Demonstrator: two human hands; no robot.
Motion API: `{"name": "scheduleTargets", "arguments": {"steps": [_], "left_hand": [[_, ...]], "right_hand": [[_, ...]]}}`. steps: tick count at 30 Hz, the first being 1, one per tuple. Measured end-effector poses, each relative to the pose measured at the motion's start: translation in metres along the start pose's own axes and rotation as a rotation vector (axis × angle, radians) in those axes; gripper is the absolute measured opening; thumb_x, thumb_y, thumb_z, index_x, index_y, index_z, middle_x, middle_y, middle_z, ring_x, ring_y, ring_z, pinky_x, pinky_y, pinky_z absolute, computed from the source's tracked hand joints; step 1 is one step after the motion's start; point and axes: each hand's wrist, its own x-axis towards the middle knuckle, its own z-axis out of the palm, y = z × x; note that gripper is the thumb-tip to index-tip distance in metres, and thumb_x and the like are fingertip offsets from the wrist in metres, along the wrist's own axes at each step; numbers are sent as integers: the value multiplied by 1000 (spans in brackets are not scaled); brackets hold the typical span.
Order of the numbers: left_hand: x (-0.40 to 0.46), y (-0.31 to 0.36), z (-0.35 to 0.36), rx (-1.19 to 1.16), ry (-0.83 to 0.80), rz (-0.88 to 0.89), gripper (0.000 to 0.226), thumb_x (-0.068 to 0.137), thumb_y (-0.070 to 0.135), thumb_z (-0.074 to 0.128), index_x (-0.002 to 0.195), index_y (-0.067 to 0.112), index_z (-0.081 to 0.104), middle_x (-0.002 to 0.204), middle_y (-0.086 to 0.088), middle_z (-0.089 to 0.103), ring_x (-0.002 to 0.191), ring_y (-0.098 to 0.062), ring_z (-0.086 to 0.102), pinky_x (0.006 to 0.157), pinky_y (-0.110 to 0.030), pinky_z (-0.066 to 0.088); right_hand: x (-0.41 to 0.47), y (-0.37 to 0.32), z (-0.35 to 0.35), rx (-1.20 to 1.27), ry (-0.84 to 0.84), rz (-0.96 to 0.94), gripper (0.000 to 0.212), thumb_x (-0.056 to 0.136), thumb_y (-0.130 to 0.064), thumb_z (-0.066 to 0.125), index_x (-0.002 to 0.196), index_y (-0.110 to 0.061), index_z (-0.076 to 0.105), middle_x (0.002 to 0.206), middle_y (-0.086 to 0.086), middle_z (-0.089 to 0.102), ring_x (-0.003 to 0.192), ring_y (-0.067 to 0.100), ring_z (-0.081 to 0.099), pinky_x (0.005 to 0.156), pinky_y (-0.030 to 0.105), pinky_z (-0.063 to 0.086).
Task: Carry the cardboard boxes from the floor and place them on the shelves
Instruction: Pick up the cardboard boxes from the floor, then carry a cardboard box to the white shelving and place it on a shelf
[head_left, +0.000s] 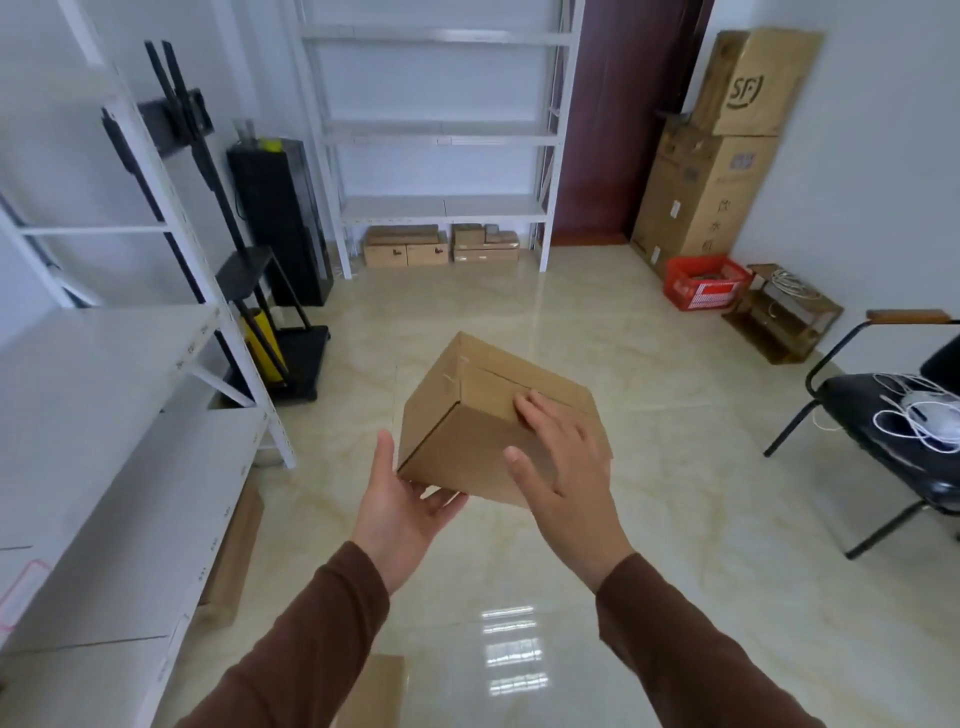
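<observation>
Small brown cardboard box (483, 421) tilted, held in mid-air over glossy beige tiled floor (571, 322). Left hand (402, 499) palm-up under lower near corner. Right hand (563, 467) laid flat over near side, fingers spread (brown sleeves (322, 639) on both arms). White metal shelving unit (104, 389) at left.

I see a glossy beige tile floor (571, 322) bearing the far white shelving unit (441, 208), with small cardboard boxes (405, 249) stacked on the tiles beneath its lowest board. On my left stands a second rack of white shelves (104, 374), with a flat carton (234, 556) on the floor partly under it and a black trolley (306, 364) just past it. Along the right wall the floor holds tall stacked cartons (711, 208), a red crate (706, 283), a wooden crate (784, 317) and a black chair (852, 415).
</observation>
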Motion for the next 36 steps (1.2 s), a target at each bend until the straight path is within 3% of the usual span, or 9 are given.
{"name": "scheduleTargets", "arguments": {"steps": [4, 10, 17, 19, 24, 28, 32, 34, 36], "left_hand": [[4, 11, 27, -51, -66, 29, 74, 93, 67, 51, 147, 16, 56, 144, -19, 62, 132, -37, 60, 112, -51, 46], [38, 29, 43, -32, -122, 118, 55, 102, 48, 50, 147, 17, 55, 147, -19, 59, 144, -37, 47, 120, -51, 35], [110, 71, 63, 188, -103, 375, 47, 91, 40, 64, 137, 29, 58, 143, -5, 64, 139, -25, 53, 120, -43, 36], [132, 84, 76, 283, -92, 476, 45, 88, 38, 72, 131, 34, 57, 136, 3, 66, 134, -20, 57, 117, -38, 41], [188, 106, 99, 561, -84, 614, 66, 84, 39, 79, 141, 37, 47, 141, 5, 57, 129, -15, 58, 103, -33, 53], [234, 107, 111, 671, -119, 607, 75, 80, 34, 83, 145, 38, 45, 146, 8, 53, 133, -16, 55, 107, -44, 52], [279, 108, 130, 645, -130, 550, 72, 76, 30, 86, 139, 38, 51, 144, 12, 51, 133, -11, 53, 106, -33, 51], [302, 116, 143, 599, -142, 491, 62, 77, 42, 84, 132, 39, 56, 145, 9, 52, 133, -11, 53, 103, -26, 51], [325, 129, 161, 515, -108, 392, 63, 78, 65, 71, 132, 36, 56, 148, 9, 48, 139, -10, 47, 114, -37, 42]], "right_hand": [[14, -18, -18, -160, 65, -119, 62, 99, -57, 36, 157, -36, 43, 166, -16, 37, 155, 11, 25, 121, 38, 15], [50, -6, -16, -58, 149, -144, 55, 101, -55, 43, 153, -37, 50, 154, -13, 46, 143, 17, 38, 119, 46, 29], [135, 16, 1, 322, 107, 43, 58, 99, -61, 42, 153, -41, 42, 141, -17, 47, 136, -6, 41, 114, 15, 32], [165, 21, 5, 502, 89, 167, 53, 101, -62, 42, 150, -43, 45, 143, -23, 49, 136, -9, 44, 116, 23, 36], [224, 37, 0, 838, 27, 472, 66, 89, -80, 36, 137, -40, 58, 144, -8, 63, 132, 10, 58, 113, 48, 43], [272, 59, -10, 1006, 61, 617, 71, 82, -85, 48, 131, -38, 68, 135, 1, 69, 128, 20, 64, 104, 57, 53], [334, 95, -8, 1061, 128, 734, 67, 78, -75, 64, 128, -31, 74, 135, 3, 73, 129, 25, 65, 103, 58, 55], [364, 118, -6, 1087, 123, 758, 68, 77, -71, 62, 128, -27, 75, 133, 7, 74, 130, 29, 65, 104, 57, 53], [392, 141, -4, 1092, 107, 731, 67, 79, -68, 59, 129, -27, 74, 133, 8, 74, 132, 29, 63, 106, 56, 52]]}}
